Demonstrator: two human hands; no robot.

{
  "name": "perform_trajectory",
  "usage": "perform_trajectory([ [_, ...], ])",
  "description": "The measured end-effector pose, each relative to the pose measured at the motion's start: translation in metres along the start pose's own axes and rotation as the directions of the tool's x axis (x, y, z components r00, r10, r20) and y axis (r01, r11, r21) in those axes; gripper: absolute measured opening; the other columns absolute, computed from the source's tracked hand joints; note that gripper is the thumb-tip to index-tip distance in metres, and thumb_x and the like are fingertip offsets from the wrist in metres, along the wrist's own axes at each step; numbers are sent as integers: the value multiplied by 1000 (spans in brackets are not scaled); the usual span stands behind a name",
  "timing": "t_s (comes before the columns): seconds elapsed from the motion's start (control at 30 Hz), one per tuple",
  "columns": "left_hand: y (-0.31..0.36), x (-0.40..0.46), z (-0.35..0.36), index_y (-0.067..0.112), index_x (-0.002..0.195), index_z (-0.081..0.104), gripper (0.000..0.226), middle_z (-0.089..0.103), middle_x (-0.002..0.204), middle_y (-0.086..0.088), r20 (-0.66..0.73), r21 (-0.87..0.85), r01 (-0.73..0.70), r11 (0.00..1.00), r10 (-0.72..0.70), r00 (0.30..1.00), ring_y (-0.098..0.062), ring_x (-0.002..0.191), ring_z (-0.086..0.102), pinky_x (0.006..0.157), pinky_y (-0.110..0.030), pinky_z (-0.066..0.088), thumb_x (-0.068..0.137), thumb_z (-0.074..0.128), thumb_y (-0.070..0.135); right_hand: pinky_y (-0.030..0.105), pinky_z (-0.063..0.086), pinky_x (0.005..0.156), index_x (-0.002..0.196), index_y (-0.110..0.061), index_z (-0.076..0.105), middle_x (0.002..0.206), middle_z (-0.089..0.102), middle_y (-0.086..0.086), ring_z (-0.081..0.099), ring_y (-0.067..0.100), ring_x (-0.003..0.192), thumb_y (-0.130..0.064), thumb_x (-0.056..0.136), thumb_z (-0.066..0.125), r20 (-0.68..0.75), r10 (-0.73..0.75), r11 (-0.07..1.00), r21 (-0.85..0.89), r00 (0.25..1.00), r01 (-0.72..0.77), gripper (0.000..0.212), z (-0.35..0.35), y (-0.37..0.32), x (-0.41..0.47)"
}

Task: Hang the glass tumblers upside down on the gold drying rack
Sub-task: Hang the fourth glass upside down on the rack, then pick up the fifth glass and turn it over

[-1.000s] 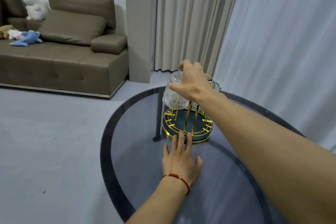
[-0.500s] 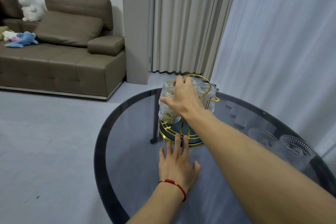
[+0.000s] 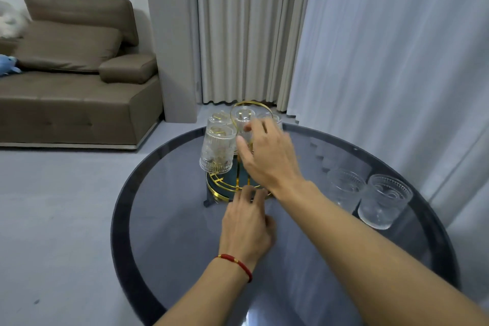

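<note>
Your right hand hovers at the gold wire drying rack mid-frame, grip spread, holding nothing. Four ribbed clear glass tumblers hang inverted there. Your left hand rests flat on the round dark glass counter, fingertips at the rack's base. Two upright tumblers stand at right.

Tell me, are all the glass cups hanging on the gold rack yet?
Not yet. Four tumblers hang upside down on the gold rack, the nearest one at the front left. The right hand is open beside it, holding nothing. The left hand rests on the table, fingertips at the rack's base. Two upright tumblers on the right wait their turn.
</note>
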State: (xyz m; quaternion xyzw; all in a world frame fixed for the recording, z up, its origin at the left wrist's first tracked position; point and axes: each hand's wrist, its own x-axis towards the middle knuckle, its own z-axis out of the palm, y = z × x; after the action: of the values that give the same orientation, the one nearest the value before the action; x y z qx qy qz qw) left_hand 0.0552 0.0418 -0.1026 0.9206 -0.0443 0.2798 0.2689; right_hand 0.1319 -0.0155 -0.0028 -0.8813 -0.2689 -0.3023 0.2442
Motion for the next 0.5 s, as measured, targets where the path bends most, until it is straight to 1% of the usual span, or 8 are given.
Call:
perform_trajectory([
  [0.1, 18, 0, 2, 16, 110, 64, 44, 58, 106, -1, 5, -267, -9, 964, 11, 1000, -18, 97, 56, 83, -35, 51, 69, 63, 1, 43, 45, 86, 102, -15, 63, 102, 62, 3, 59, 25, 95, -28, 96, 52, -164, 116, 990, 96, 980, -101, 18, -29, 37, -44],
  [0.17, 28, -1, 4, 17, 115, 64, 49, 59, 108, 2, 29, -355, 22, 935, -13, 999, -11, 93, 55, 84, -30, 51, 69, 65, 1, 40, 43, 84, 99, -15, 62, 98, 59, 0, 58, 24, 91, -20, 90, 56, -284, 230, 972, 112, 931, -205, 12, -47, 68, -75],
  [0.23, 38, -2, 5, 17, 119, 63, 51, 60, 111, 3, 53, -408, 64, 911, -46, 997, -5, 94, 54, 83, -22, 49, 71, 66, 3, 40, 43, 84, 103, -11, 59, 99, 54, 4, 54, 26, 93, -11, 83, 58, -406, 389, 921, 168, 827, -351, 20, -60, 99, -107],
  [0.33, 52, -3, 6, 21, 119, 63, 50, 60, 110, 7, 73, -474, 137, 870, -116, 991, -3, 95, 56, 82, -21, 49, 70, 61, 12, 45, 38, 94, 114, -1, 52, 113, 53, 23, 49, 39, 108, -4, 74, 63, -498, 635, 762, 282, 590, -583, 42, -74, 140, -145],
  [0.37, 55, -4, 7, 22, 118, 63, 48, 59, 109, 8, 83, -487, 160, 859, -137, 987, -4, 94, 56, 81, -22, 51, 71, 61, 11, 45, 36, 97, 120, 2, 50, 119, 51, 27, 48, 43, 113, -3, 74, 67, -467, 701, 699, 298, 539, -650, 49, -77, 152, -154],
  [0.4, 57, -5, 8, 24, 117, 62, 47, 59, 108, 9, 94, -497, 181, 849, -155, 983, -5, 92, 57, 78, -23, 52, 73, 62, 7, 46, 37, 101, 129, 3, 46, 126, 49, 28, 47, 44, 119, -5, 75, 71, -393, 762, 637, 314, 515, -704, 60, -79, 162, -160],
  [0.47, 60, -7, 10, 26, 115, 62, 47, 58, 106, 7, 120, -512, 213, 832, -176, 977, -7, 89, 57, 75, -23, 53, 75, 63, 1, 49, 39, 110, 152, -1, 29, 147, 42, 25, 44, 42, 133, -17, 78, 80, -162, 837, 546, 316, 523, -776, 91, -81, 177, -168],
  [0.5, 62, -7, 10, 27, 114, 61, 46, 58, 107, 6, 131, -511, 227, 829, -186, 974, -7, 90, 57, 75, -24, 54, 76, 64, 1, 50, 38, 113, 158, -6, 20, 154, 40, 21, 44, 39, 139, -25, 79, 83, -55, 848, 517, 310, 528, -798, 103, -81, 181, -170],
])
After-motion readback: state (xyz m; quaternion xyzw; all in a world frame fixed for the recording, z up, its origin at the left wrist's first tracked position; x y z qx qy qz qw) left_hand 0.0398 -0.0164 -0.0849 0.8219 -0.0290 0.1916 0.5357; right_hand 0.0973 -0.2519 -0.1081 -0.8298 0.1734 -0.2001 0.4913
